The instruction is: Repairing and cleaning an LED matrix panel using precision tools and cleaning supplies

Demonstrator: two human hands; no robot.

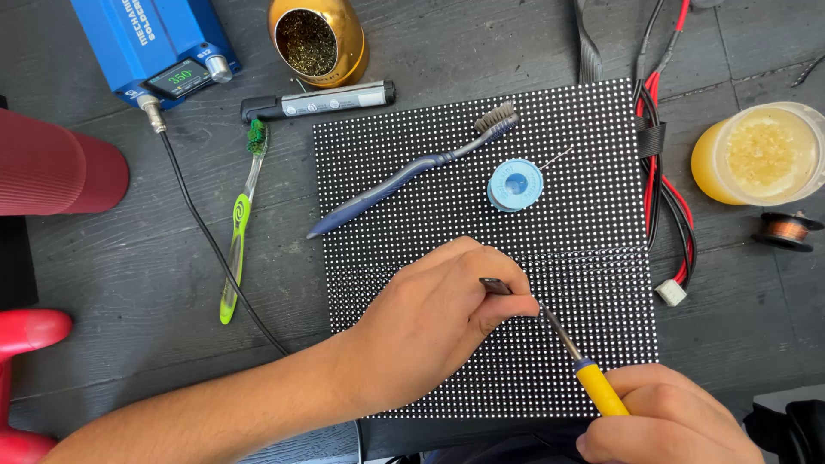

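Note:
A black panel covered in a grid of white dots (601, 172) lies flat on the dark wooden table. My left hand (438, 322) rests on its lower part, pinching thin metal tweezers (496, 286) between thumb and fingers. My right hand (666, 421) grips a soldering iron with a yellow collar (597, 388); its metal tip meets the panel just right of my left thumb. A blue toothbrush (412, 172) and a small blue solder spool (516, 185) lie on the panel's upper half.
A blue soldering station (155, 43) with a cable sits top left beside a gold tip-cleaner pot (318, 39), a black marker (322, 101) and a green toothbrush (239, 223). Red and black wires (662, 189), a yellow jar (760, 155) and a copper wire spool (786, 230) lie right.

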